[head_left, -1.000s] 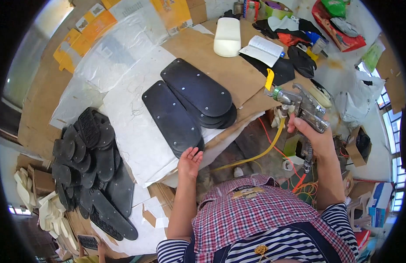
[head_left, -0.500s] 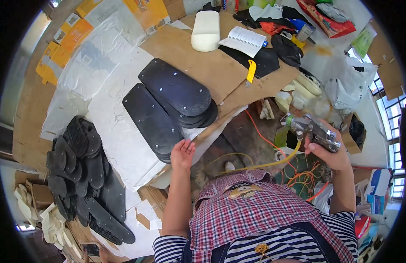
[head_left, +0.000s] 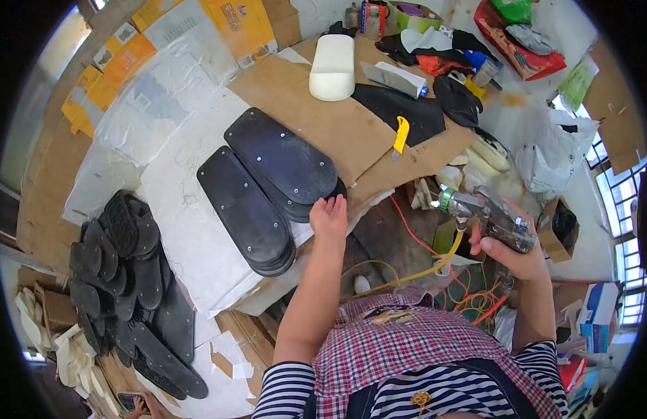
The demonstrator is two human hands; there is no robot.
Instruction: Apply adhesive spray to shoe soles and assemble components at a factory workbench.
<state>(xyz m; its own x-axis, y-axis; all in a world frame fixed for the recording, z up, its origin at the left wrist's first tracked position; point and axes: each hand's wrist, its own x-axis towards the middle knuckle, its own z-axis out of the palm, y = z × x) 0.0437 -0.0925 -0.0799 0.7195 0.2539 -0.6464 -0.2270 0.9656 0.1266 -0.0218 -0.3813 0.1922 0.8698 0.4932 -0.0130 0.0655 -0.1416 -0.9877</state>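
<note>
My left hand (head_left: 328, 216) lies flat, grip released, on the nearer of 2 black sole stacks (head_left: 285, 166) on the worktop (head_left: 323, 126). My right hand (head_left: 508, 248) clenches the spray gun (head_left: 485, 218); I'd steady the stack before aiming.

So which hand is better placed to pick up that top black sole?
Left, probably. The left hand already touches the edge of the top sole, while the right hand is off the table gripping a spray gun.
</note>
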